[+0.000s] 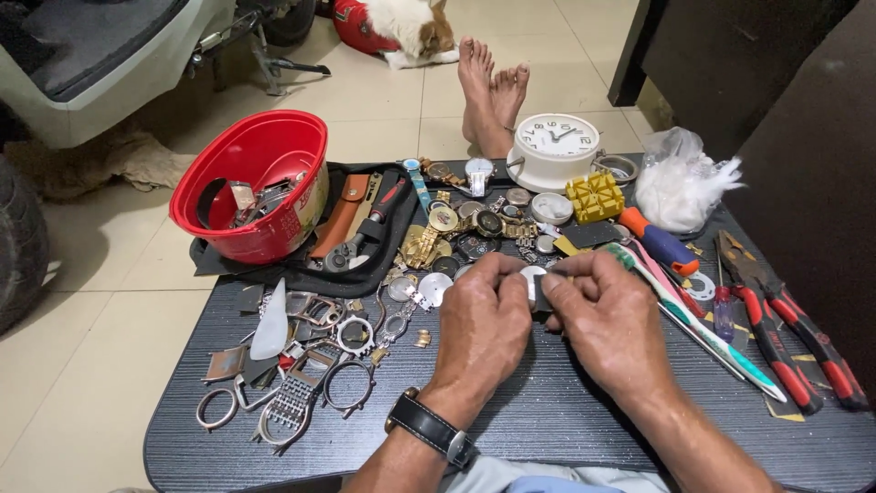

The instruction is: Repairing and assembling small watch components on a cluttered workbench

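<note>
I count one red bowl (251, 187) at upper left, one white alarm clock (554, 149) at upper centre, and one yellow block (594, 197) beside it. At right I see two red-handled pliers (789, 319) and one toothbrush (693, 319).

Small round silvery watch part (532, 277) with dark strap piece (543, 297), held above dark table, mostly hidden by fingers
</note>
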